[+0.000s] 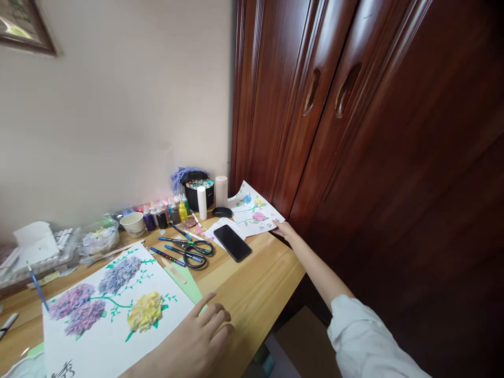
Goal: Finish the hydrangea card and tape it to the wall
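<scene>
At the far right end of the desk, my right hand [284, 230] pinches the near corner of a white sheet with painted flowers [252, 223], its thumb on top and fingers at the edge. Blue, yellow and pink blossoms with handwritten characters show on it. My left hand [207, 333] is over the front of the desk, fingers apart and slightly bent, with nothing in it. Beside it lies a larger white sheet [161, 270] bearing raised purple, blue and yellow petal flowers and painted green stems.
A black phone [233, 243], scissors [196, 256] and several pens lie mid-desk. Behind stand a black marker case [199, 197], paint bottles [161, 216], a white cup [133, 224] and a pink cylinder [221, 192]. A dark wooden wardrobe [283, 105] borders the desk's right side.
</scene>
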`<action>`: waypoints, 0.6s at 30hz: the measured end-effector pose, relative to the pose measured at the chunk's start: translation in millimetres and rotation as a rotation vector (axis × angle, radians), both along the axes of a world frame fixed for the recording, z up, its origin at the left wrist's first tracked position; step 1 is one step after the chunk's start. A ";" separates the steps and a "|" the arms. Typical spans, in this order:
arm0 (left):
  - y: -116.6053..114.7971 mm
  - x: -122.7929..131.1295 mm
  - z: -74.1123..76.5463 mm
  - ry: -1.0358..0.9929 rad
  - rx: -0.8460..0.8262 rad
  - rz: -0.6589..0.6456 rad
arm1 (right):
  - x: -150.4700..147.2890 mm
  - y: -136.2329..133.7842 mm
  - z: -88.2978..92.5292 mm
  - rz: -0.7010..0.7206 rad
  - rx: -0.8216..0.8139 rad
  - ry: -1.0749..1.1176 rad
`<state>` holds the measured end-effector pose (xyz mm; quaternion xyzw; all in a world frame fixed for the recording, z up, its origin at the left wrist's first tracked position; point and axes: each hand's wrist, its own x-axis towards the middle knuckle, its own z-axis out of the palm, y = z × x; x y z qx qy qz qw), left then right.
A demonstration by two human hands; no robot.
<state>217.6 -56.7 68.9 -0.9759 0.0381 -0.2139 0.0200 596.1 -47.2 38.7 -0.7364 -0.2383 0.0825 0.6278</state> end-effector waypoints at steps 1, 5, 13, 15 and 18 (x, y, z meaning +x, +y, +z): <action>0.7 -1.6 -0.3 -0.010 0.000 0.005 | 1.4 5.1 -3.0 0.021 -0.015 0.033; 7.7 -15.3 4.2 -0.057 -0.026 0.063 | 11.6 11.2 1.8 0.047 -0.060 0.080; 15.4 -37.3 29.6 -0.102 0.067 0.231 | 42.3 -36.5 85.9 -0.046 0.127 -0.096; 23.0 -43.2 34.6 -0.186 0.035 0.338 | 36.4 -44.9 106.8 -0.011 0.192 -0.117; 40.1 -62.0 47.2 -0.300 -0.080 0.576 | 9.6 -41.4 127.2 0.132 0.250 -0.099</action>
